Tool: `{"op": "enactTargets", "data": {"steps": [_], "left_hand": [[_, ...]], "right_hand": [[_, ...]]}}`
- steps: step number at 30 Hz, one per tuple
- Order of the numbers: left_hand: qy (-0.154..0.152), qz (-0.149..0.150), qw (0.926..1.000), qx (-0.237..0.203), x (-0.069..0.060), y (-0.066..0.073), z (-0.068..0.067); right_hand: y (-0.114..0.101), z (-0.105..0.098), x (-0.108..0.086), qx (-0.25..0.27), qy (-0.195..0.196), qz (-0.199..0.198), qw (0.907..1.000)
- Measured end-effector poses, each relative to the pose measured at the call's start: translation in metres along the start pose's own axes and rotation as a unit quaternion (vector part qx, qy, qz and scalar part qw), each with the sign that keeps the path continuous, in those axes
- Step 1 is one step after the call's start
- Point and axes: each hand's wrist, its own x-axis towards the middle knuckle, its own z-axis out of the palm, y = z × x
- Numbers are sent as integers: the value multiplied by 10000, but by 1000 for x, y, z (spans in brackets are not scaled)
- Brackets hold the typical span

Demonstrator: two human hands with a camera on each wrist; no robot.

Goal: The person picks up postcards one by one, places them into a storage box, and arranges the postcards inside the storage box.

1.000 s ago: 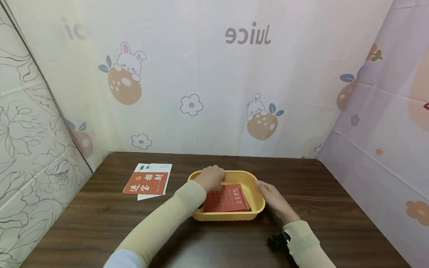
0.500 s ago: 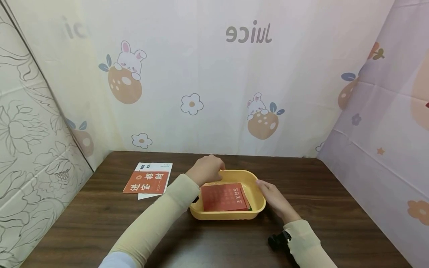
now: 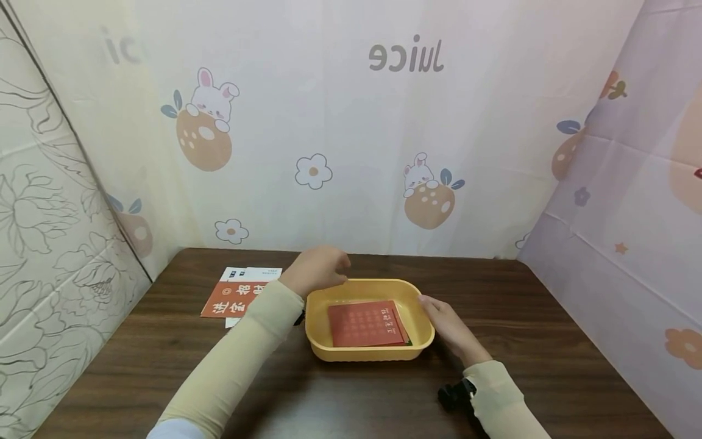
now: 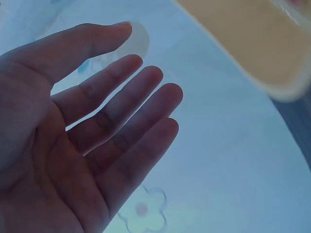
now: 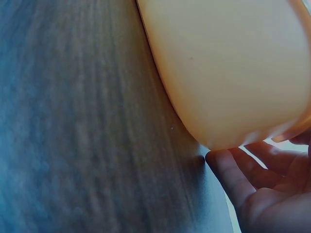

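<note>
A yellow tray [image 3: 362, 353] stands on the table with a red card [image 3: 364, 324] lying in it; a green bit shows under the card's corner. My left hand [image 3: 318, 268] is above the tray's far left corner, and in the left wrist view the left hand [image 4: 97, 121] holds nothing, its fingers loosely bent and spread. My right hand [image 3: 452, 329] holds the tray's right end, thumb at the rim. The right wrist view shows the right hand [image 5: 267, 179] with its fingertips against the outer wall of the tray [image 5: 228, 73].
Left of the tray, an orange-red card [image 3: 230, 299] lies over white cards [image 3: 236, 274] on the brown table [image 3: 493, 286], partly hidden behind my left forearm. A patterned curtain [image 3: 351, 122] hangs behind the table.
My left hand has come up out of the tray, empty, and moved left past its far left corner. The right hand and the tray have stayed in place.
</note>
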Motion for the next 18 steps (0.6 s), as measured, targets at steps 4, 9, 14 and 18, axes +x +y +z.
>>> {"op": "enactTargets", "data": {"steps": [4,9,14,18], "left_hand": [[73,-122,9998,-115,-5,-14,-8],[148,-78,9996,-231,-12,-29,-19],[52,-216,9991,-365,-21,-48,-30],[-166,-344,9982,-472,-29,-70,-37]], "right_hand": [[1,-1,0,48,30,-5,10000],[2,-1,0,16,39,-6,10000],[1,0,0,78,53,12,10000],[1,1,0,93,54,-3,9999]]}}
